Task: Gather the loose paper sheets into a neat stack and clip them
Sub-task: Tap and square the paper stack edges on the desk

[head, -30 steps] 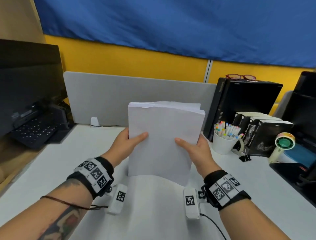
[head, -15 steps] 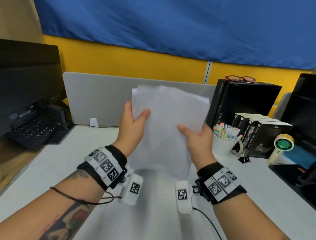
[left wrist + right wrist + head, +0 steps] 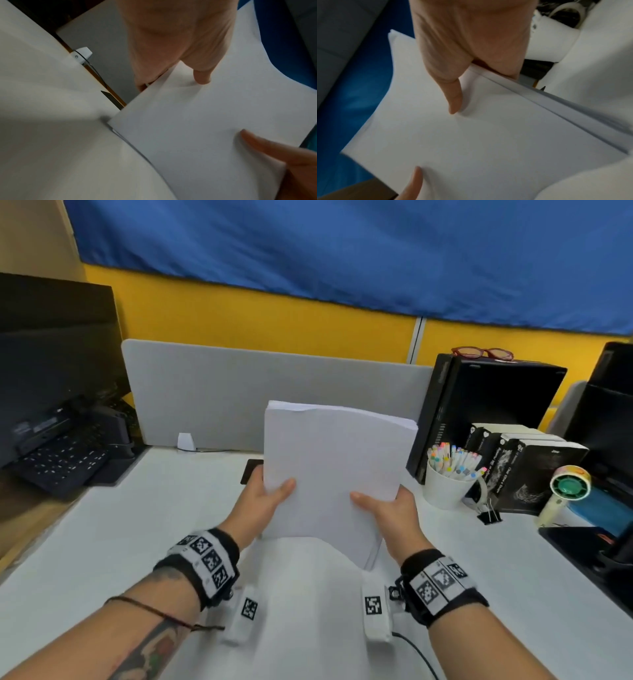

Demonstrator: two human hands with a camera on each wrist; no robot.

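A thick stack of white paper sheets [image 3: 332, 470] stands upright on its bottom edge on the white desk [image 3: 102, 542], leaning slightly away from me. My left hand [image 3: 263, 494] grips its left edge, thumb on the front face. My right hand [image 3: 387, 505] grips the right edge the same way. In the left wrist view the left thumb presses the paper stack [image 3: 205, 121]. The right wrist view shows the layered side edge of the paper stack [image 3: 471, 135] under my right thumb. A black binder clip [image 3: 489, 514] lies on the desk to the right, beside the mug.
A white mug of coloured pens [image 3: 445, 484], black books [image 3: 534, 470] and a small fan [image 3: 561, 491] crowd the right side. A grey divider [image 3: 239, 392] runs behind. A keyboard [image 3: 58, 463] and monitor sit at left. A small dark card [image 3: 250, 470] lies behind my left hand.
The stack was lifted half a second ago and has come back down, its bottom edge on the desk again. Both hands moved down with it and kept their hold.
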